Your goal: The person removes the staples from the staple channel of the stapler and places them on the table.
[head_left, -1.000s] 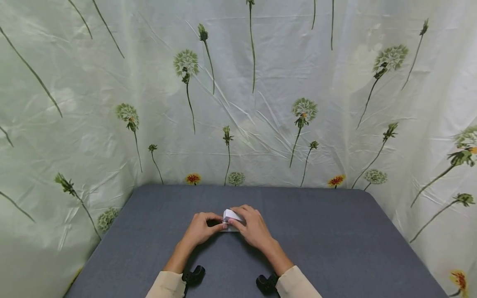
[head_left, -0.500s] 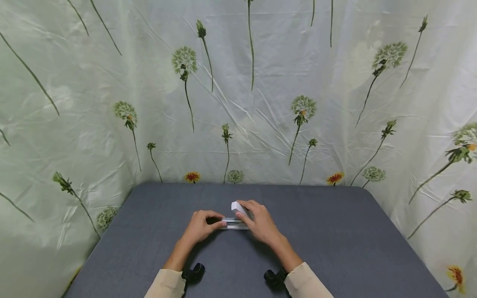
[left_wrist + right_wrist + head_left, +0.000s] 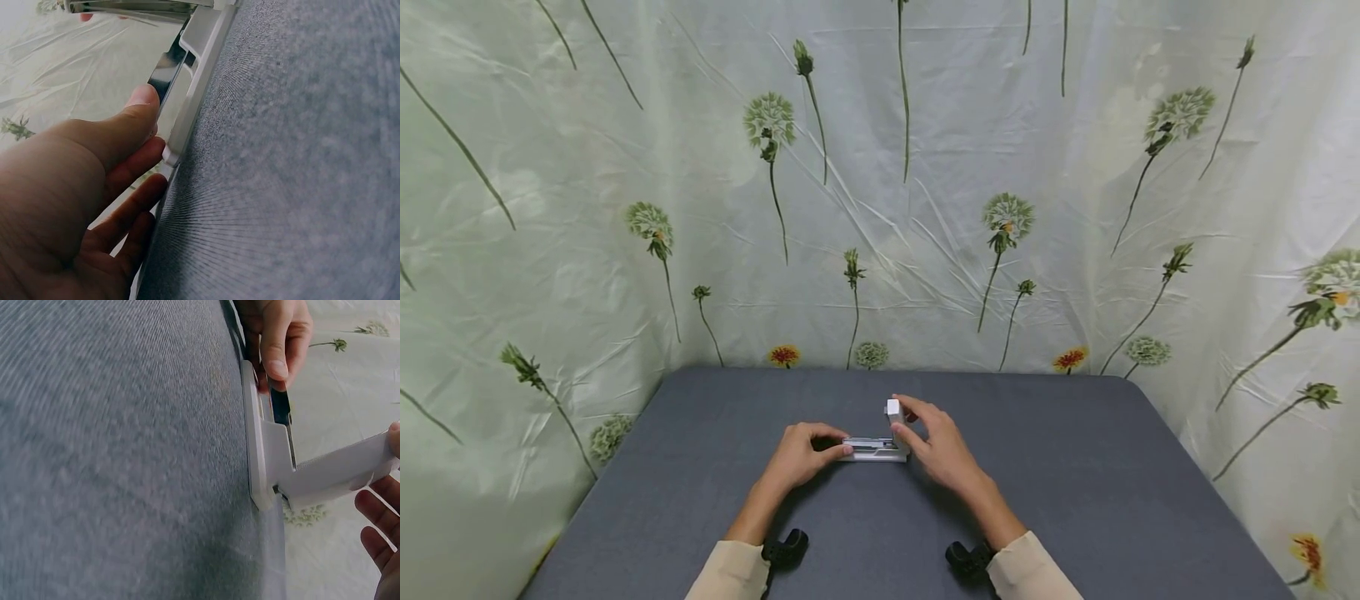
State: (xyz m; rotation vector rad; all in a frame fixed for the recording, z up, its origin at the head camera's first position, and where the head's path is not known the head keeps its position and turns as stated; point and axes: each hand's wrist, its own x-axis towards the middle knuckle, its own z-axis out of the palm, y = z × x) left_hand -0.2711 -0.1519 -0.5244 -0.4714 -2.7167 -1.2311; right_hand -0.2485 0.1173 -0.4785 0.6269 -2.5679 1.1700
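A white stapler [image 3: 872, 457] lies on the table with its top cover [image 3: 344, 472] swung up, nearly upright at the right end. Its long metal magazine [image 3: 165, 72] is exposed above the base. My left hand [image 3: 805, 454] pinches the magazine's left end between thumb and fingers; the other fingers sit by the base. At the raised cover, my right hand [image 3: 940, 446] holds the free upper end with thumb and fingertips. From the head camera, the inside of the cover is mostly hidden.
A dark grey cloth-covered table [image 3: 1037, 467] spreads around the stapler. Behind it hangs a pale curtain [image 3: 940, 250] printed with dandelions. Black wrist straps [image 3: 786, 550] sit below each hand, at the beige sleeves [image 3: 730, 571].
My right hand has moved right, swinging the stapler's cover up from low over the magazine to nearly upright, baring the magazine. My left hand has stayed at the left end.
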